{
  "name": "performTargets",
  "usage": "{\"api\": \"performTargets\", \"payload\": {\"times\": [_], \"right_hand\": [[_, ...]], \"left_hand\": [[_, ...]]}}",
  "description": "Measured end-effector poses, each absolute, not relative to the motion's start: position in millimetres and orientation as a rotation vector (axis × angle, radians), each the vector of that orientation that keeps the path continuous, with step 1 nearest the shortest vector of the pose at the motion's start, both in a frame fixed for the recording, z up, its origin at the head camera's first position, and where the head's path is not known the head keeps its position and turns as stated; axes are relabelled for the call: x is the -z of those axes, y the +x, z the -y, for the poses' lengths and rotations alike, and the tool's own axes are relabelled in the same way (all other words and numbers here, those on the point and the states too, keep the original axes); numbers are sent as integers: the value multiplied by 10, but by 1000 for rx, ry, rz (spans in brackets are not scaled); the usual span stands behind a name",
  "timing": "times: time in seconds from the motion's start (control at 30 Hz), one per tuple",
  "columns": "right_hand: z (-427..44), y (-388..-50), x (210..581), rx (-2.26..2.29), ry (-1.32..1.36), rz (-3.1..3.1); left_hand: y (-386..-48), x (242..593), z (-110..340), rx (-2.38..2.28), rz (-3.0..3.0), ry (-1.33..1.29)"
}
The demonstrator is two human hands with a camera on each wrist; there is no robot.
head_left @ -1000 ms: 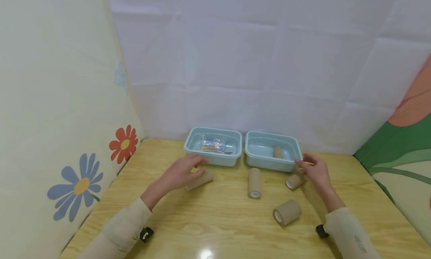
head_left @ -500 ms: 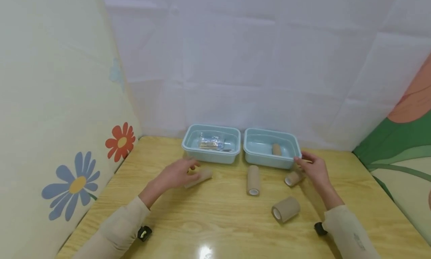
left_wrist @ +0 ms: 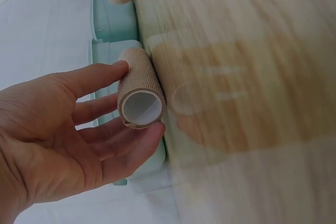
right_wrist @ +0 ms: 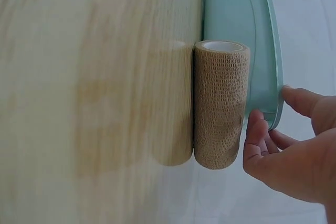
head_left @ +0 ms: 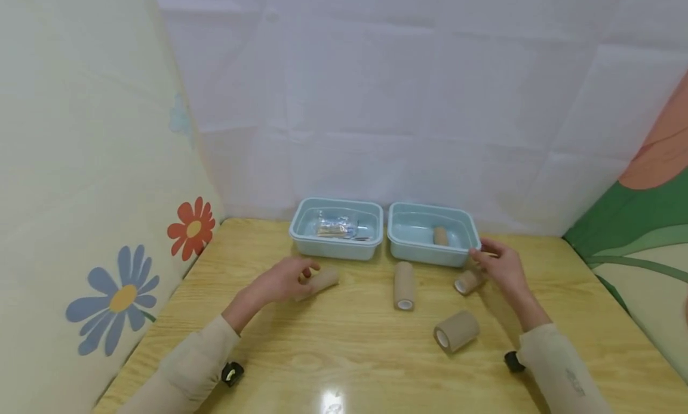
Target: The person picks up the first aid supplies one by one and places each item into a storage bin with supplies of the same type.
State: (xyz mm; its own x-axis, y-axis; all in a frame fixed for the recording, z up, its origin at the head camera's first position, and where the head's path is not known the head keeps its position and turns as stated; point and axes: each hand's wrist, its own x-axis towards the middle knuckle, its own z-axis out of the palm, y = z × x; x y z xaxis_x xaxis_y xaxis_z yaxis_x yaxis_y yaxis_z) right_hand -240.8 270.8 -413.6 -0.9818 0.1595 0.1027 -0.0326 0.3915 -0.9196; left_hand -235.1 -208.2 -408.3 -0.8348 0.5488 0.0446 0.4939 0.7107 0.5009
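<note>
A tan self-adhesive bandage roll lies on its side before the left bin. My left hand holds it, with the thumb against one side and fingertips at the other; its hollow white core faces the left wrist camera. My right hand grips the corner of the right light-blue plastic bin, thumb on the rim and fingers curled below it. Close under that hand lies another bandage roll, apart from the fingers. A smaller roll lies inside the right bin.
The left light-blue bin holds a clear bag of thin sticks. Two more bandage rolls, a middle one and a thicker front one, lie on the wooden table. A white sheet hangs behind the bins.
My left hand has drawn in around the bandage roll, its thumb now lower against it. My right hand stays at the bin's corner. The head view has shifted slightly.
</note>
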Motion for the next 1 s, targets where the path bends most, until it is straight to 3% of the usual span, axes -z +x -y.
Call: {"api": "performTargets", "payload": {"times": [1.0], "right_hand": [[-2726, -2433, 4143, -1687, -110, 2445]], "left_hand": [[-2365, 4066, 2035, -872, -2762, 929]]}}
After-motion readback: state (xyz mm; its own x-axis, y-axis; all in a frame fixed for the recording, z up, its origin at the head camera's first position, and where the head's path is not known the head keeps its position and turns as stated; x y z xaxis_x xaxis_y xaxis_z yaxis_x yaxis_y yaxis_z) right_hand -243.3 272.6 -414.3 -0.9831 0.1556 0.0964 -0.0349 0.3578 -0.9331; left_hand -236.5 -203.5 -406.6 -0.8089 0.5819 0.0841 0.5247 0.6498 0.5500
